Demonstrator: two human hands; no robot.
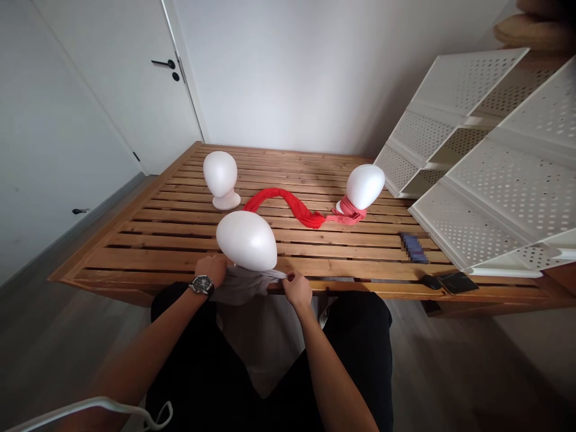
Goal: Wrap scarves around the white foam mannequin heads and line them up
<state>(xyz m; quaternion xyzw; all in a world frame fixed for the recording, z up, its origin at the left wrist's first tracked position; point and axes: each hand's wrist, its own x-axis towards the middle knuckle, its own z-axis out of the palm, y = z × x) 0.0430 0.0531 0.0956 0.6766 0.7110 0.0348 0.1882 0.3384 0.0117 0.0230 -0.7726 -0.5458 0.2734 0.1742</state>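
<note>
A white foam mannequin head (246, 240) stands at the front edge of the slatted wooden table (382, 292). Grey scarf cloth (245, 282) goes around its neck and hangs over the edge between my knees. On the left of the neck, my left hand (211, 270), with a watch at its wrist, has its fingers curled at the cloth; the fingertips are hidden. To the right, my right hand (297, 289) pinches a stretched edge of the grey scarf. Behind the near head a long red scarf (292, 204) lies in a curve across the slats.
A bare foam head (220, 174) stands at the back left. Another foam head (366, 186) at the right wears a pinkish-red scarf (348, 213). White perforated racks (504, 192) lean at the right. A dark mouse (431, 282) and flat black object (458, 282) lie near the front edge.
</note>
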